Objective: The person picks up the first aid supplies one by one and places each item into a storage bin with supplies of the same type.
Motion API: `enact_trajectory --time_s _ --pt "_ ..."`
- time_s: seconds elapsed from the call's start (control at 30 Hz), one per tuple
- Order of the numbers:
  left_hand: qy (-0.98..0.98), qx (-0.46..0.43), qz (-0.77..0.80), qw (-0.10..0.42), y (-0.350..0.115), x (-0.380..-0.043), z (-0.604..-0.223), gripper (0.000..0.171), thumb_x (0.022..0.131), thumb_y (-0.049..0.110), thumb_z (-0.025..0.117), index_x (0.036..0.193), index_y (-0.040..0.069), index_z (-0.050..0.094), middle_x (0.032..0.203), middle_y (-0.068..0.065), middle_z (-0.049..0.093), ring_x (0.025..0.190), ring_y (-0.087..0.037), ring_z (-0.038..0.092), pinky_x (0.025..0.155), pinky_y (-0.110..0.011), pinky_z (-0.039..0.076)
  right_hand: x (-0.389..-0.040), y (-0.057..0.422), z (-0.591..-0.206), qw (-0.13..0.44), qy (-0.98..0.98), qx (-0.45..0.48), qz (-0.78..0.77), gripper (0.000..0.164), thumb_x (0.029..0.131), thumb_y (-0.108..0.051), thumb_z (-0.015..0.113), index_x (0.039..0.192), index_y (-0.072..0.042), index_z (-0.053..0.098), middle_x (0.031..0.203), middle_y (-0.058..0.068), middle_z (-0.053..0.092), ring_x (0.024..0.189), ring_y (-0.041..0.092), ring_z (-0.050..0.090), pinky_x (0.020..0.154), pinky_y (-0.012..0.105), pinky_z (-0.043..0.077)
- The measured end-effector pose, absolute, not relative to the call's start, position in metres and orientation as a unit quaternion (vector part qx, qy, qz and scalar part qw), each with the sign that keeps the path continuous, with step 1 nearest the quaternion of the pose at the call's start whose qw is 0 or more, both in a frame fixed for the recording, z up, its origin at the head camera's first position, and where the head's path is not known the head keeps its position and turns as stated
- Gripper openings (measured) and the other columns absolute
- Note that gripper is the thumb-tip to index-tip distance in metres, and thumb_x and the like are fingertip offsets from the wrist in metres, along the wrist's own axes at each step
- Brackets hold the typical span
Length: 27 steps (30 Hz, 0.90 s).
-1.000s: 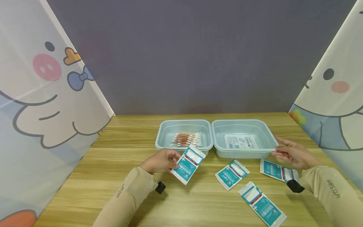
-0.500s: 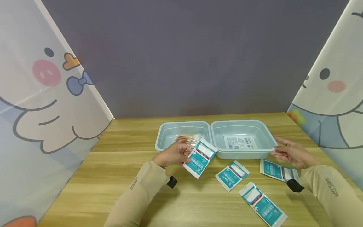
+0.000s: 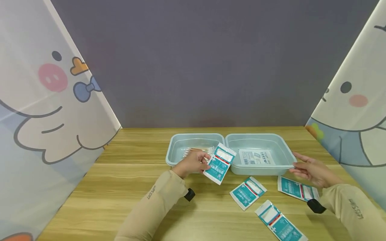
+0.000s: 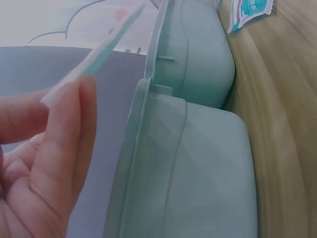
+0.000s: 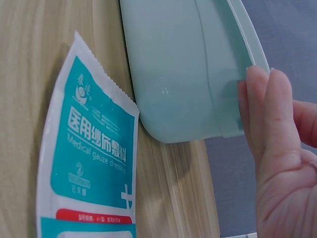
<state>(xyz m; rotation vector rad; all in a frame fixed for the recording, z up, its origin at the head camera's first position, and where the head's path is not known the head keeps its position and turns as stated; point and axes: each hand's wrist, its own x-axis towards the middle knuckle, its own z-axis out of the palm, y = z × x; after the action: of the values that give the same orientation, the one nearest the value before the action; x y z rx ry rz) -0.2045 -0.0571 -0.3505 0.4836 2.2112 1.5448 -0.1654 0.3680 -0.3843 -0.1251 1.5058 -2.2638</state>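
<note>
My left hand [image 3: 194, 163] pinches the edge of a teal-and-white gauze dressing packet [image 3: 219, 164], raised in front of the spot where two pale blue plastic trays meet. In the left wrist view the packet [image 4: 94, 59] shows edge-on between thumb and fingers. My right hand [image 3: 315, 170] grips the near right corner of the right tray [image 3: 256, 170], fingertips [image 5: 257, 79] at its rim. A printed white sheet [image 3: 256, 157] lies inside that tray. The left tray [image 3: 196, 135] contains cotton swabs [image 3: 193, 151], partly hidden by my left hand and the packet.
Three more gauze packets lie on the wooden table [image 3: 135, 201]: one in front of the right tray [image 3: 248, 193], one nearer me [image 3: 281, 221] and one below my right hand [image 3: 297, 188]. A grey panel [image 3: 211, 67] stands behind, with cartoon-printed panels at both sides.
My left hand has moved to the right with the gauze packet, from in front of the left tray to where the trays meet. My right hand stays at the right tray's corner.
</note>
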Motion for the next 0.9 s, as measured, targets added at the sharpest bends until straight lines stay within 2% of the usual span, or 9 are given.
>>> enact_trajectory --time_s 0.27,0.5,0.73,0.9 --pt "0.791 0.145 0.561 0.196 -0.043 -0.211 -0.349 0.023 0.087 -0.007 0.064 0.109 -0.003 0.06 0.074 -0.005 0.052 0.048 -0.014 0.054 0.042 -0.02 0.047 -0.164 0.369 -0.383 0.218 0.527 -0.047 -0.82 0.046 0.099 0.002 0.047 0.102 -0.037 0.071 0.086 0.017 0.071 0.079 0.019 0.071 0.073 0.022 0.057" --pt "0.807 0.152 0.543 0.175 -0.029 -0.217 -0.345 0.022 0.088 -0.006 0.063 0.11 -0.003 0.06 0.074 -0.006 0.053 0.047 -0.014 0.055 0.044 -0.026 0.052 -0.163 0.368 -0.382 0.206 0.534 -0.06 -0.818 0.046 0.099 0.002 0.048 0.104 -0.038 0.07 0.087 0.016 0.071 0.081 0.018 0.071 0.074 0.023 0.057" --pt "0.809 0.154 0.539 0.176 -0.015 -0.222 -0.339 0.023 0.089 -0.003 0.064 0.112 -0.001 0.061 0.076 -0.007 0.055 0.049 -0.016 0.057 0.054 -0.037 0.058 -0.161 0.366 -0.381 0.191 0.539 -0.031 -0.82 0.044 0.098 0.001 0.051 0.101 -0.038 0.071 0.085 0.017 0.071 0.078 0.019 0.071 0.07 0.023 0.058" --pt "0.808 0.141 0.543 0.181 -0.008 -0.227 -0.339 0.024 0.089 -0.002 0.064 0.113 0.0 0.06 0.077 -0.007 0.055 0.05 -0.015 0.057 0.055 -0.036 0.058 -0.162 0.364 -0.38 0.185 0.542 -0.02 -0.819 0.043 0.098 0.001 0.052 0.1 -0.037 0.071 0.084 0.016 0.071 0.077 0.018 0.071 0.069 0.023 0.058"
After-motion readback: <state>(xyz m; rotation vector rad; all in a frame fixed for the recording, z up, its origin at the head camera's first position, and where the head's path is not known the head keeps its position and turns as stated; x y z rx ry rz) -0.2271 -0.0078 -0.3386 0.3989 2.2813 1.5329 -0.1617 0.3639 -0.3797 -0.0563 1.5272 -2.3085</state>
